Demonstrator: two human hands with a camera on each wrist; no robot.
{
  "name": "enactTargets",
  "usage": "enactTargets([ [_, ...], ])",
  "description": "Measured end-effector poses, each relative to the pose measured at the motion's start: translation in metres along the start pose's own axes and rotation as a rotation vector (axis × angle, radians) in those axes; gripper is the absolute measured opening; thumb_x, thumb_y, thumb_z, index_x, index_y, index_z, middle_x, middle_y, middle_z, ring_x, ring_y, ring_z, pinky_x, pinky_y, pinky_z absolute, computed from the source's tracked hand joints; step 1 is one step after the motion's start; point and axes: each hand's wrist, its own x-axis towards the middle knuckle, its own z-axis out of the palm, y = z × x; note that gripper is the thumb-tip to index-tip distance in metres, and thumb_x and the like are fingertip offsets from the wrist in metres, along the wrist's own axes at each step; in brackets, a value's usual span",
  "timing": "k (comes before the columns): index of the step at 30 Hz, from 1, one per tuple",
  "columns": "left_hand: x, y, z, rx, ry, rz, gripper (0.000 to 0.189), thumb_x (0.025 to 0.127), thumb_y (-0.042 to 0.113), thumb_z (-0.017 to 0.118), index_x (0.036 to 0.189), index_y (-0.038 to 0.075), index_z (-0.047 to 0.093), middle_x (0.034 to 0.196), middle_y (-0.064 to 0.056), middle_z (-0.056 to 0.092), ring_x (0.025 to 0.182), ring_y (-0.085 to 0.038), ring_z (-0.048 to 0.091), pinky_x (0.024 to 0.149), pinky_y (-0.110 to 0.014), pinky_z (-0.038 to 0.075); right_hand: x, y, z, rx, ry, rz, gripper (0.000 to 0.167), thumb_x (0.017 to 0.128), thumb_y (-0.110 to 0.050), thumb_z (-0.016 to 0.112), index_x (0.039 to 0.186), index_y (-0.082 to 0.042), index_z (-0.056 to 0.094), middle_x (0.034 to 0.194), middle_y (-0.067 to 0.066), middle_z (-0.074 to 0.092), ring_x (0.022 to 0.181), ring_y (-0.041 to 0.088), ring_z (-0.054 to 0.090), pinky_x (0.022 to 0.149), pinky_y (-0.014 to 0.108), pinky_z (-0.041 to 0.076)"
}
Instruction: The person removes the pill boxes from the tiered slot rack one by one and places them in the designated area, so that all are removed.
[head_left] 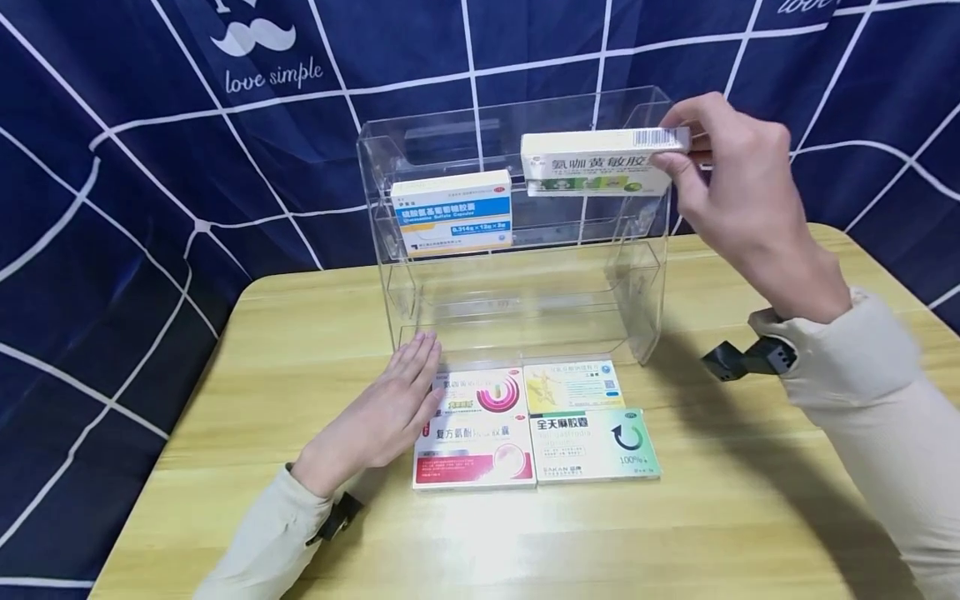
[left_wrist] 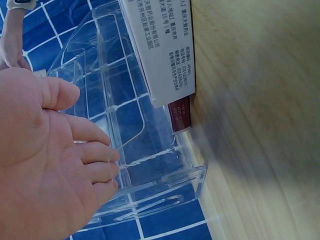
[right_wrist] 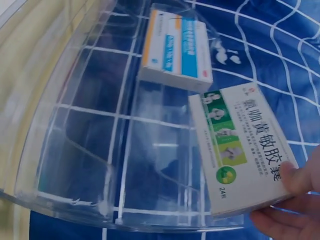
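Note:
Between thumb and fingers, my right hand point(head_left: 738, 179) pinches the right end of a white medicine box with green pictures point(head_left: 596, 167). In the right wrist view this box point(right_wrist: 240, 150) is held at the upper part of a clear acrylic display rack point(head_left: 517, 312). On the rack's upper tier, at the left, stands a blue, white and orange medicine box point(head_left: 453, 218). My left hand point(head_left: 386, 412) has its fingers straight, beside the rack's lower left front and the boxes on the table. The left wrist view shows its palm point(left_wrist: 45, 155) holding nothing.
On the wooden table point(head_left: 300, 333) before the rack lie a white box with pink arcs point(head_left: 480, 392), a red and white box point(head_left: 474, 454), a pale yellow box point(head_left: 573, 385) and a green and white box point(head_left: 592, 446). A dark blue checked cloth point(head_left: 405, 50) hangs behind.

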Motion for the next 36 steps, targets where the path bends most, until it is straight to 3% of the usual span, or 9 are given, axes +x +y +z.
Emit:
enactTargets([
  [4,0.001,0.000,0.000,0.008,0.000,-0.004,0.059,0.105,0.028,0.033,0.150,-0.007,0.017,0.159,-0.021,0.009,0.147,-0.030,0.002,0.119,-0.043,0.007,-0.004,-0.003,-0.006,0.026,0.007,0.018,0.021,0.087,0.007,0.064,0.107,0.009,0.062,0.097,0.022,0.070,0.078,-0.021,0.048,0.073,-0.001,0.042],
  [9,0.002,0.000,0.001,0.009,-0.003,-0.008,0.059,0.105,0.029,0.032,0.150,-0.006,0.015,0.159,-0.021,0.007,0.147,-0.029,0.001,0.119,-0.042,0.006,-0.015,-0.005,-0.012,0.053,-0.024,0.082,0.021,0.086,0.007,0.065,0.107,0.009,0.063,0.099,0.021,0.070,0.080,-0.023,0.049,0.075,0.001,0.045],
  [12,0.001,0.000,0.001,0.008,-0.007,-0.005,0.059,0.105,0.029,0.031,0.150,-0.007,0.015,0.159,-0.021,0.007,0.147,-0.030,0.002,0.119,-0.043,0.007,-0.023,-0.003,-0.019,0.081,-0.066,0.146,0.023,0.085,0.000,0.070,0.106,0.005,0.066,0.092,0.000,0.071,0.078,-0.022,0.053,0.072,0.002,0.046],
  [17,0.002,0.000,-0.001,0.004,-0.010,-0.003,0.059,0.105,0.028,0.032,0.150,-0.007,0.016,0.159,-0.020,0.005,0.147,-0.030,0.000,0.119,-0.043,0.006,-0.038,0.003,-0.029,0.138,-0.174,0.242,0.026,0.083,-0.010,0.076,0.106,-0.002,0.070,0.079,-0.034,0.058,0.074,-0.020,0.057,0.064,0.002,0.042],
  [27,0.002,0.001,-0.005,0.010,-0.010,-0.011,0.060,0.105,0.028,0.032,0.150,-0.007,0.014,0.159,-0.021,0.003,0.147,-0.030,-0.001,0.119,-0.044,0.006,-0.070,0.006,-0.020,0.233,-0.386,0.351,0.026,0.084,-0.010,0.076,0.108,-0.006,0.070,0.081,-0.014,0.069,0.070,-0.003,0.065,0.059,0.010,0.047],
  [32,0.002,0.003,-0.003,0.008,-0.015,-0.005,0.059,0.105,0.029,0.032,0.150,-0.007,0.014,0.159,-0.022,0.004,0.147,-0.030,-0.001,0.119,-0.044,0.006,-0.090,0.010,-0.013,0.270,-0.483,0.334,0.025,0.085,-0.009,0.074,0.109,-0.002,0.069,0.086,0.001,0.071,0.071,0.001,0.066,0.059,0.013,0.050],
  [36,0.000,0.004,-0.004,0.009,-0.019,-0.009,0.059,0.105,0.029,0.032,0.150,-0.007,0.015,0.159,-0.021,0.005,0.147,-0.030,0.001,0.119,-0.043,0.007,-0.105,0.013,-0.011,0.287,-0.549,0.343,0.024,0.086,-0.011,0.073,0.109,-0.003,0.069,0.089,0.006,0.071,0.073,0.003,0.066,0.059,0.015,0.049],
])
